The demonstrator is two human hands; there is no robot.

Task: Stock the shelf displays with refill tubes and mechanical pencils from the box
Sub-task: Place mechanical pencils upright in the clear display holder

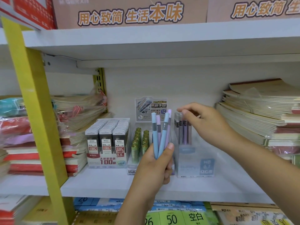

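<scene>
My left hand (159, 161) grips a bunch of blue and purple mechanical pencils (160, 132), held upright in front of the shelf. My right hand (206, 122) reaches over a clear display box (194, 159) at the shelf's middle, its fingertips at the tops of the grey and purple pencils (182, 127) standing in it. Whether it pinches one I cannot tell. Left of that box stands a clear display of green refill tubes (139, 142) with a header card (151, 109). Further left is a display of grey 0.5 HB refill cases (108, 138).
Stacks of notebooks (263, 111) fill the shelf's right end, and wrapped notebooks (78, 114) pile at the left. A yellow upright post (35, 103) stands at the left. The white shelf board (113, 184) runs along the front, with paper packs below.
</scene>
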